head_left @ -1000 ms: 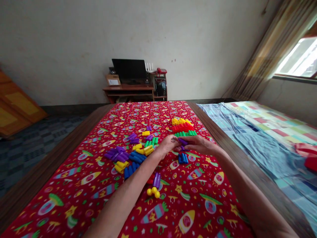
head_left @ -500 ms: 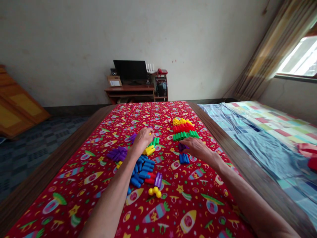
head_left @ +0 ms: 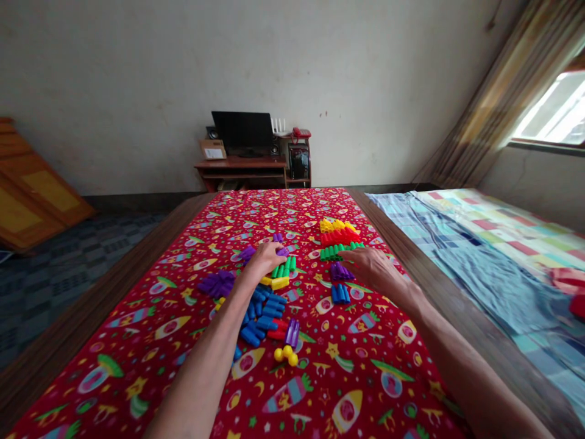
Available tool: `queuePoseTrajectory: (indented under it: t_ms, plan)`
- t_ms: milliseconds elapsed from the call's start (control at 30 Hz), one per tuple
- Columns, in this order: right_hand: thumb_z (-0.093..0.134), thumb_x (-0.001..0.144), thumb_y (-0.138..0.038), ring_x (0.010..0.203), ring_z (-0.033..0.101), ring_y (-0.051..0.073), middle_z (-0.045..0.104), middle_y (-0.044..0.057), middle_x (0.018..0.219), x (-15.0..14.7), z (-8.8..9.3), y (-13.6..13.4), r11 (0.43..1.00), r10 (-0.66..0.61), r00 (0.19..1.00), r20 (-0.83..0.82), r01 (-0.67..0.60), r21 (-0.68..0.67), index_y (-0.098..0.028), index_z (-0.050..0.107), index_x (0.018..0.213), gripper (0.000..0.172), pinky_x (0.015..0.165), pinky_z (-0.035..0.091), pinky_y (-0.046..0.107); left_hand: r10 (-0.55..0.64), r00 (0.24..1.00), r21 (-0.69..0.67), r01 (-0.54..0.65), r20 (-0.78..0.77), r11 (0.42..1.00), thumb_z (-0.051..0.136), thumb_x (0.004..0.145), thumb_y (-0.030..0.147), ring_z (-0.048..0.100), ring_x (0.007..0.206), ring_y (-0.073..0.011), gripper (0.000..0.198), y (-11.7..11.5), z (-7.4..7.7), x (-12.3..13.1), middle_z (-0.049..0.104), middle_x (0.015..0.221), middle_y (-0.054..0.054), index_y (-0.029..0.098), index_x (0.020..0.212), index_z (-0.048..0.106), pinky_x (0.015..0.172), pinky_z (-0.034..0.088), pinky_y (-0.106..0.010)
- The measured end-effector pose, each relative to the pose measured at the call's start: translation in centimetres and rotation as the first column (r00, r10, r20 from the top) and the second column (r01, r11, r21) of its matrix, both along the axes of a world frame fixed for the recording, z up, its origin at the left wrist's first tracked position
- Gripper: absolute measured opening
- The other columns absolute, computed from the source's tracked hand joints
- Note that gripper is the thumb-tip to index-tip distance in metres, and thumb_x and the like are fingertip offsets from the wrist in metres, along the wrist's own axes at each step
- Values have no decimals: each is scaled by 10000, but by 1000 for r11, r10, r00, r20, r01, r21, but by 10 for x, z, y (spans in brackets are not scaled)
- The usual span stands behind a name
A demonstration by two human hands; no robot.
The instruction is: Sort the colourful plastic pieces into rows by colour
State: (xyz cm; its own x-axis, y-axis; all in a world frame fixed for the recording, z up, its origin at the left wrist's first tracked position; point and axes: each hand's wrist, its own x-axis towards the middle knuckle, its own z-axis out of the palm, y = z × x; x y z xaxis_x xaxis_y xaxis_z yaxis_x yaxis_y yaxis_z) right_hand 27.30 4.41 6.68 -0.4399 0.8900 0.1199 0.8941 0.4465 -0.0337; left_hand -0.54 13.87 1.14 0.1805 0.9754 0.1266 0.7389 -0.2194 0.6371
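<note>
My left hand (head_left: 267,260) is over the loose pile, its thumb and fingers closed about a purple plastic block (head_left: 282,251). Just below those fingertips lie green blocks (head_left: 287,267) and a yellow block (head_left: 280,283). My right hand (head_left: 372,266) hovers at the right end of a row of green blocks (head_left: 336,251), fingers stretched out and apart, with no block visible in them. Under its fingertips, a short row of purple blocks (head_left: 340,272) lies on the cloth. Blue blocks (head_left: 340,294) sit nearer me, while red (head_left: 339,236) and yellow rows (head_left: 336,226) lie beyond.
Loose blue blocks (head_left: 265,311), purple blocks (head_left: 217,283) and a yellow knobbed piece (head_left: 286,354) are spread over the red patterned cloth (head_left: 320,396). A desk with a monitor (head_left: 242,132) stands beyond the table. A bed (head_left: 493,262) is to the right.
My right hand has moved off the purple row, slightly right, uncovering those blocks. My left hand has shifted slightly down and left, and more green blocks show beside it.
</note>
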Motion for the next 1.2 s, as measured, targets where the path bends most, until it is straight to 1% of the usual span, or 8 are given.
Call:
queuePoseTrajectory:
  t_ms: [167, 267, 367, 467, 633, 833, 1000, 1200]
  plan:
    - [462, 969, -258, 941, 648, 211, 703, 129, 1054, -8, -10, 0, 990, 125, 980, -153, -113, 85, -156, 647, 1136, 270, 789, 456, 291, -134, 972, -91, 153, 192, 984, 685, 707, 390, 676, 747, -218, 314, -16, 22, 21, 731, 782, -42, 132, 882, 724, 668, 518, -293]
    - [553, 927, -273, 1118, 596, 253, 637, 166, 1229, -11, -21, 3, 970, 196, 941, -276, -144, 195, -142, 558, 1285, 381, 900, 467, 342, -206, 887, -121, 278, 413, 953, 704, 727, 418, 680, 791, -203, 441, -35, 32, 47, 736, 879, -62, 135, 1065, 685, 718, 527, -303]
    - [572, 910, -268, 1060, 617, 261, 661, 165, 1155, -11, -26, 5, 973, 168, 929, -330, -102, 209, -138, 515, 1332, 445, 868, 486, 354, -219, 760, -142, 378, 612, 915, 748, 706, 359, 660, 728, -174, 512, -49, 35, 70, 702, 802, -40, 132, 1150, 629, 694, 516, -291]
    - [562, 901, -220, 973, 636, 238, 683, 136, 1071, -9, -22, 1, 975, 196, 911, -362, -143, 167, -146, 525, 1303, 411, 825, 486, 333, -203, 755, -134, 359, 624, 924, 746, 711, 301, 635, 683, -149, 483, -55, 30, 82, 659, 736, -2, 141, 1148, 618, 649, 495, -257]
    - [556, 914, -241, 796, 636, 179, 693, 92, 950, -5, -5, -8, 969, 246, 899, -362, -239, 64, -170, 540, 1250, 343, 679, 446, 258, -221, 800, -135, 350, 558, 927, 765, 687, 297, 621, 636, -143, 537, -53, 19, 89, 643, 690, 18, 152, 1176, 596, 572, 463, -223]
    - [564, 887, -206, 560, 510, 113, 644, 35, 699, 23, 2, 3, 988, 87, 983, -162, -107, -114, -143, 629, 1019, 160, 532, 316, 234, -308, 908, 45, 308, 284, 950, 568, 863, 387, 696, 744, -199, 323, -49, 26, 78, 735, 820, -70, 152, 1062, 665, 678, 515, -271]
    - [585, 854, -227, 593, 523, 114, 653, 27, 712, 53, -15, 26, 960, 15, 985, -171, -63, -275, -141, 660, 1024, 205, 538, 354, 221, -26, 973, 200, 73, -229, 977, 501, 904, 305, 694, 914, -195, 285, -30, 38, 39, 748, 971, -62, 201, 1102, 677, 825, 508, -251]
    - [617, 825, -219, 638, 578, 136, 678, 41, 753, 55, -38, 36, 911, -3, 956, -295, -119, -394, -128, 626, 1204, 390, 560, 416, 231, 205, 891, 186, -139, -406, 973, 498, 890, 268, 614, 1114, -260, 319, -11, 27, -18, 684, 1142, -130, 161, 1139, 665, 979, 449, -327]
